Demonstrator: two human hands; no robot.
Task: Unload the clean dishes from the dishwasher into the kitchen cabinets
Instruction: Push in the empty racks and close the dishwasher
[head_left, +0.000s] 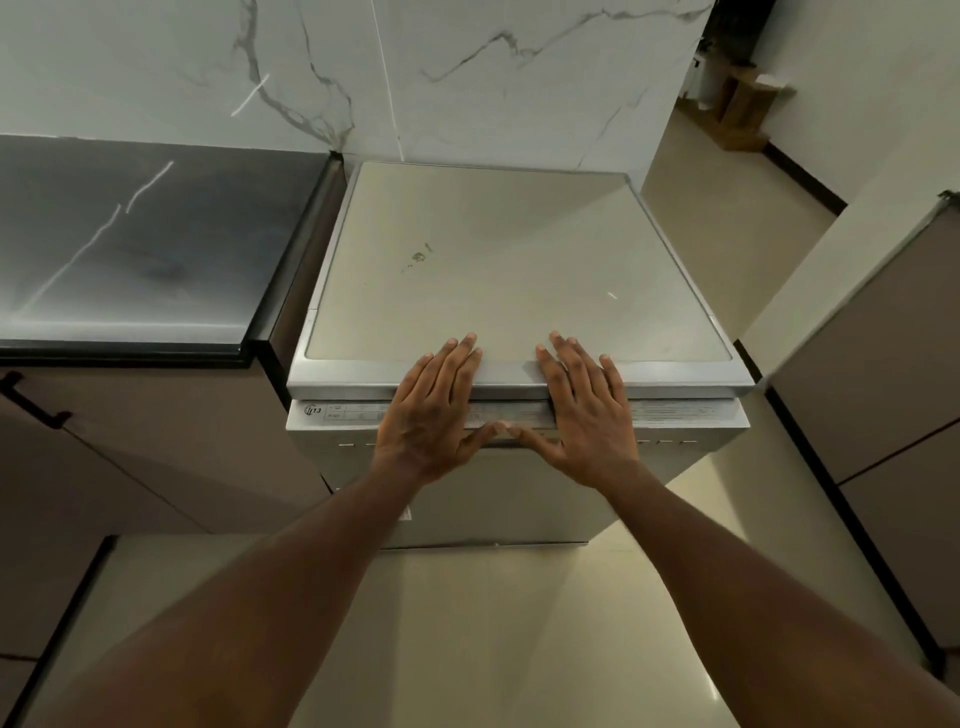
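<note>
Head view, steeply down, close

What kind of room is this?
Most likely a home kitchen: a freestanding dishwasher against a marble-look wall, a dark countertop and brown cabinets beside it.

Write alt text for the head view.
Both hands, left hand and right hand, rest flat with straight fingers on the front top edge of a closed silver freestanding dishwasher, beside a dark glossy stone countertop.

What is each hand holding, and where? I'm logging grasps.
Nothing is held. The left hand and right hand lie flat, fingers straight, over the dishwasher's front top edge.
</note>
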